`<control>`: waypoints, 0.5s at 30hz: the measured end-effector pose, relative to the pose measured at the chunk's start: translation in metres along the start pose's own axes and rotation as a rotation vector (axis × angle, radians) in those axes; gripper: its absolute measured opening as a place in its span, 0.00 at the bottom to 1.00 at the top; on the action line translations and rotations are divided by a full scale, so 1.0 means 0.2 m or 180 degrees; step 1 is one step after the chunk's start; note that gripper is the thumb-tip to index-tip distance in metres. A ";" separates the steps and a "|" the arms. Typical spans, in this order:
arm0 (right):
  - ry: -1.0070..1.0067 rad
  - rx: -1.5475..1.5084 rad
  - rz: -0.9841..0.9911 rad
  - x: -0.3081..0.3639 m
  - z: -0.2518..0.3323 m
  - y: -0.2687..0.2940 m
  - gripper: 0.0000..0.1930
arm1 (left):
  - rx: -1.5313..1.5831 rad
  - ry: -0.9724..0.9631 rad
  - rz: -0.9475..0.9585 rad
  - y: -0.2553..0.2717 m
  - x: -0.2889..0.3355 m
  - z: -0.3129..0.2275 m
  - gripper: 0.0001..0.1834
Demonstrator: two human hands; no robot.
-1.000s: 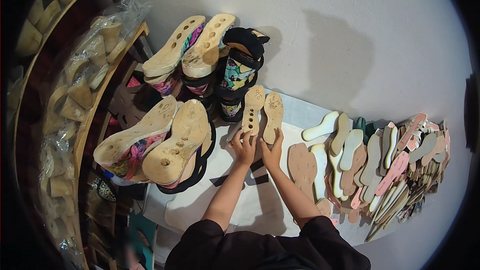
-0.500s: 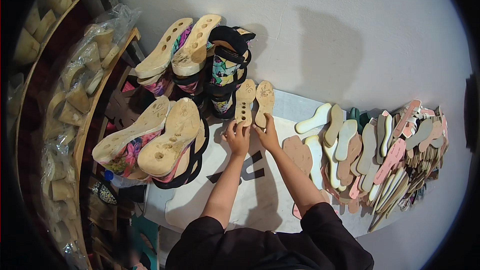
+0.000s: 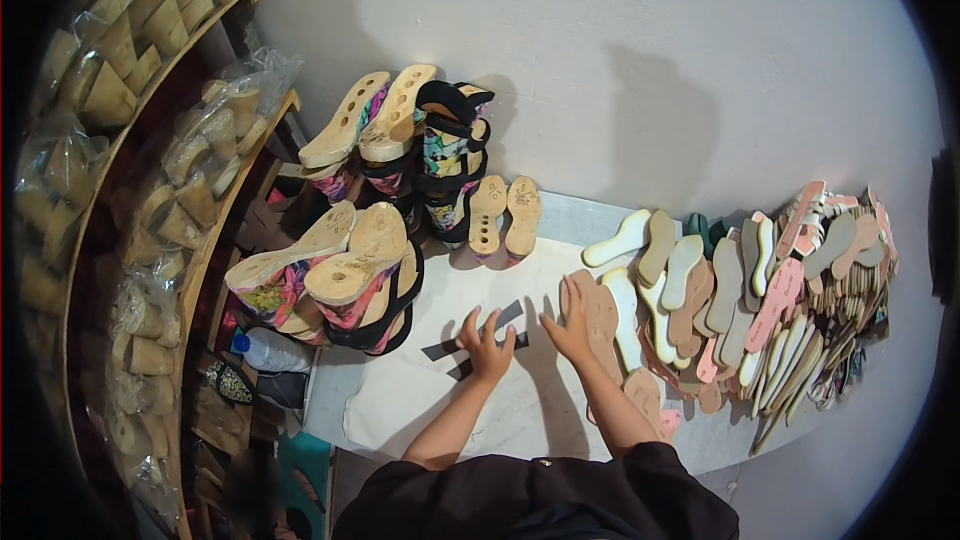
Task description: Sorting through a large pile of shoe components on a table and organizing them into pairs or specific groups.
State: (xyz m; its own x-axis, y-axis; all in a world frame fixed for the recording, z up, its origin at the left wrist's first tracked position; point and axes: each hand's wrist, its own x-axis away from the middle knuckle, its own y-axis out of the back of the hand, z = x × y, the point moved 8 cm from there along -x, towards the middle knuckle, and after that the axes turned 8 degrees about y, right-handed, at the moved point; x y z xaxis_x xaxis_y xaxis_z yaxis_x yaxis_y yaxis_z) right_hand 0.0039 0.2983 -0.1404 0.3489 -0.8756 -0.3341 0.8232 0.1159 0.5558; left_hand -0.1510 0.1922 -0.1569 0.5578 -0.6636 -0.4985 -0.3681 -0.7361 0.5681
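Note:
A pair of wedge sandals with tan soles (image 3: 505, 217) lies sole-up against the wall, beside the stacks of other sandals. My left hand (image 3: 486, 340) hovers with fingers spread over dark strips (image 3: 478, 335) on the white cloth (image 3: 430, 400). Farther right, my right hand (image 3: 567, 325) is also spread, its fingers at the edge of a tan insole (image 3: 603, 318). Neither hand holds anything.
Stacked wedge sandals (image 3: 345, 275) and a taller pile (image 3: 420, 145) stand at the left and back. A large heap of flat insoles (image 3: 760, 290) covers the right of the table. Shelves with bagged wooden wedges (image 3: 150, 190) curve along the left, with a plastic bottle (image 3: 265, 350) below.
Both hands let go of the tan-soled pair, which now rests by the wall. They have drawn back toward me, the left to the dark strips, the right to the insole.

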 end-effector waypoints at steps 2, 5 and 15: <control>-0.0145 0.0085 -0.0221 0.17 0.00 0.16 0.37 | 0.0263 -0.0095 0.0144 0.04 0.11 -0.07 0.24; -0.0531 0.0028 -0.0579 0.44 -0.02 0.42 0.31 | 0.0473 -0.0163 0.0417 0.07 0.25 -0.17 0.24; -0.0410 0.0426 -0.1825 0.99 0.12 1.31 0.18 | 0.0824 -0.0343 0.0289 0.21 0.35 -0.56 0.27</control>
State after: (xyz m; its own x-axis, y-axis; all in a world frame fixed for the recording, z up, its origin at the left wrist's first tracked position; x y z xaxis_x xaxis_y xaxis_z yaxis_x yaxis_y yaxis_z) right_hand 0.2770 0.1434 -0.0424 -0.1979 -0.8317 -0.5187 0.7976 -0.4443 0.4080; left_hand -0.0443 0.1299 -0.0948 0.4366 -0.7286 -0.5278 -0.5982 -0.6733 0.4345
